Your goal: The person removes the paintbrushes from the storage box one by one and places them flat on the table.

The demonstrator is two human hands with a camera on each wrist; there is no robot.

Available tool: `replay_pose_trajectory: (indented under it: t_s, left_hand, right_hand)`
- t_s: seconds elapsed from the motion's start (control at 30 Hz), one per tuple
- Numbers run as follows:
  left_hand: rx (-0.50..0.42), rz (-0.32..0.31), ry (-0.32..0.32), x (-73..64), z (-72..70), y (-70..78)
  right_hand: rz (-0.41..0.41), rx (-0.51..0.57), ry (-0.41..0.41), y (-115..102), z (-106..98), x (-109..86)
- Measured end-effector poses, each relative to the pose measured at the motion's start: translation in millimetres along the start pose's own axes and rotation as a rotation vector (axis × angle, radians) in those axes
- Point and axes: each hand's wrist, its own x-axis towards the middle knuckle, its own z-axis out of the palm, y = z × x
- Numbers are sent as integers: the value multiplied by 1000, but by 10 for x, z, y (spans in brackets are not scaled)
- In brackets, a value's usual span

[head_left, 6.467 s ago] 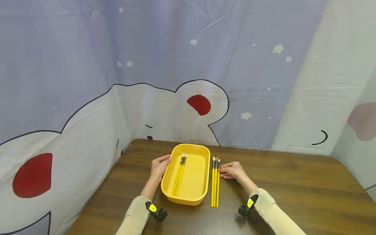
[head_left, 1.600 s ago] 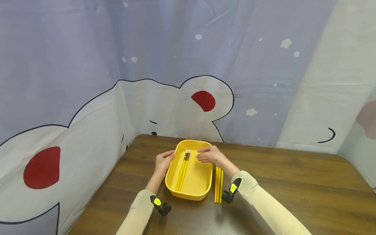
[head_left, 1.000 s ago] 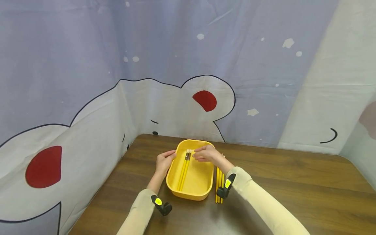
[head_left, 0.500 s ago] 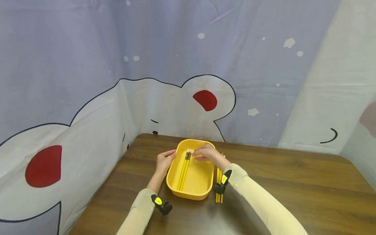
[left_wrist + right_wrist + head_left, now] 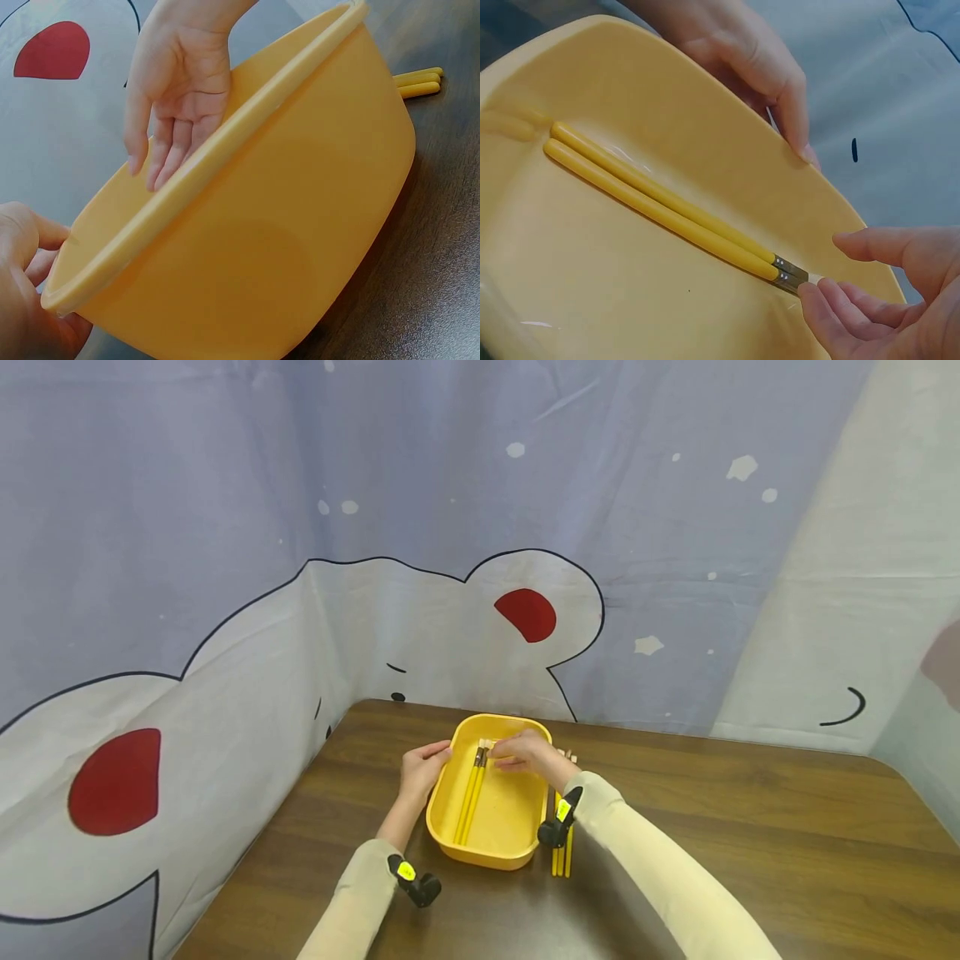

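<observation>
A yellow plastic tray (image 5: 506, 814) with raised walls rests on the table. Its left rim is pinched by my left hand (image 5: 420, 772), thumb over the edge, fingers outside, as the left wrist view shows. Two paintbrushes (image 5: 675, 214) with yellow handles lie side by side inside, bristles toward the far end. My right hand (image 5: 528, 752) reaches in over the right side. In the right wrist view its fingertips (image 5: 810, 296) are at the metal collar of the nearer brush, and the thumb stands apart. Those fingers partly hide the bristles.
Several yellow-handled paintbrushes (image 5: 561, 860) lie on the wooden table (image 5: 712, 827) just right of the tray, partly covered by my right wrist and its camera. A printed curtain (image 5: 390, 627) hangs along the table's back and left edges.
My right hand has left the brushes on the table and come over the tray, then eased left and lower to the brushes inside. My left hand has kept its hold on the rim.
</observation>
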Motion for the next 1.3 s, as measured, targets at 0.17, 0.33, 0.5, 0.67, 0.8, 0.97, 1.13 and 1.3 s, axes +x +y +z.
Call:
replay_pose_trajectory:
  t_s: [0.17, 0.33, 0.5, 0.67, 0.8, 0.97, 1.13, 1.3]
  left_hand:
    - [1, 1, -2, 6, -3, 1]
    - [8, 9, 2, 22, -12, -11]
    - [16, 6, 7, 23, -5, -14]
    - [18, -3, 8, 24, -9, -15]
    - [20, -5, 6, 34, -10, -19]
    - [26, -10, 10, 34, -10, -24]
    - [29, -6, 14, 23, -6, -11]
    - [28, 0, 20, 11, -2, -6]
  right_hand:
    - [40, 4, 20, -21, 10, 38]
    - [65, 25, 28, -23, 40, 97]
    - [81, 14, 34, -4, 90, 107]
    - [79, 7, 21, 21, 139, 97]
    - [68, 15, 22, 34, 163, 89]
    - [68, 12, 34, 55, 174, 93]
    - [79, -17, 52, 90, 173, 107]
    - [87, -31, 59, 126, 174, 113]
